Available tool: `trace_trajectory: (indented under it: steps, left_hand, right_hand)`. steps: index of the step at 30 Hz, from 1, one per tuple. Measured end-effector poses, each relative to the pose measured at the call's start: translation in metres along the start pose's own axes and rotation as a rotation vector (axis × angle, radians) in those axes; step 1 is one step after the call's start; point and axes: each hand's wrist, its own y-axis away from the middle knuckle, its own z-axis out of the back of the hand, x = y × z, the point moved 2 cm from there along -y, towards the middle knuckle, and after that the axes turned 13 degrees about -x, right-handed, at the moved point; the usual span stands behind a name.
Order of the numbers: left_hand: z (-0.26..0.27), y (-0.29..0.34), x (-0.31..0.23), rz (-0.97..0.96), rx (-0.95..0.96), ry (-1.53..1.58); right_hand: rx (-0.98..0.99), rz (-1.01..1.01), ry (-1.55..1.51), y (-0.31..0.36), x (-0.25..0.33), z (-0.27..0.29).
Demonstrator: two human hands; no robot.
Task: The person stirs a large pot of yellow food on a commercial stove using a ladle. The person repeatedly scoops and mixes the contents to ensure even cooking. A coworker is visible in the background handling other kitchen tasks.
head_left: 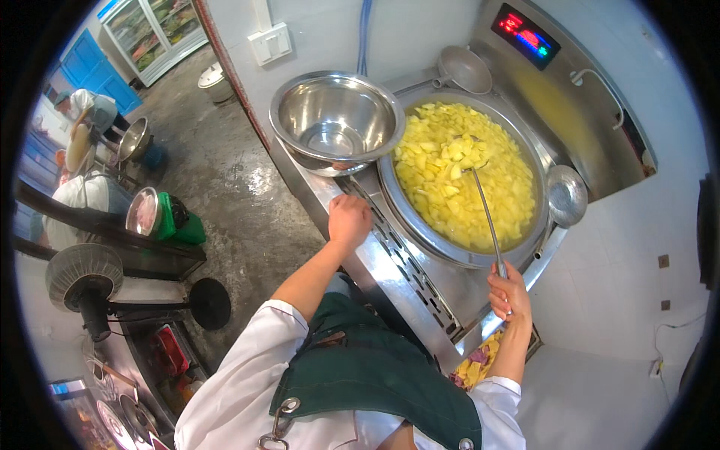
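My right hand (509,291) grips the handle of a long metal ladle (489,217). The ladle's head lies among yellow potato-like pieces (435,176), which mostly hide it. These pieces fill a big round wok (420,244) set into the steel stove, with some liquid around them. My left hand (350,220) is curled into a fist and rests at the stove's front edge, just below an empty steel basin (337,120). That basin sits on the stove to the left of the wok, partly over another shiny metal vessel.
A strainer (567,196) lies right of the wok, and a metal scoop (465,69) behind it. A faucet (598,94) and lit control panel (525,35) are on the backsplash. A fan (86,277) stands at left. Beyond it, people in white work near basins (144,211).
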Motion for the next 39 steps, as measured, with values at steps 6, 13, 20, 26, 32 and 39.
trace_trajectory:
  steps: [6, 13, 20, 26, 32, 39]
  left_hand:
    - [0.001, 0.000, -0.003, -0.029, -0.050, -0.011]
    - [0.000, 0.000, -0.004, -0.074, -0.038, -0.049]
    - [0.001, -0.002, -0.003, -0.060, -0.009, -0.025]
    - [0.002, 0.000, -0.006, -0.060, -0.081, -0.042]
    - [0.003, -0.001, -0.009, -0.058, -0.083, -0.027]
    - [0.004, -0.002, -0.006, -0.052, -0.092, 0.005]
  right_hand:
    - [-0.229, 0.153, 0.271, 0.059, 0.002, 0.044]
    - [-0.658, 0.448, 0.887, 0.035, 0.004, 0.080]
    - [-0.680, 0.310, 0.880, -0.002, 0.001, 0.095]
    - [-0.295, -0.062, 0.381, -0.032, -0.018, 0.063]
    - [-0.164, -0.185, 0.200, -0.056, -0.020, 0.016]
    - [0.098, -0.340, -0.199, -0.096, -0.035, -0.031]
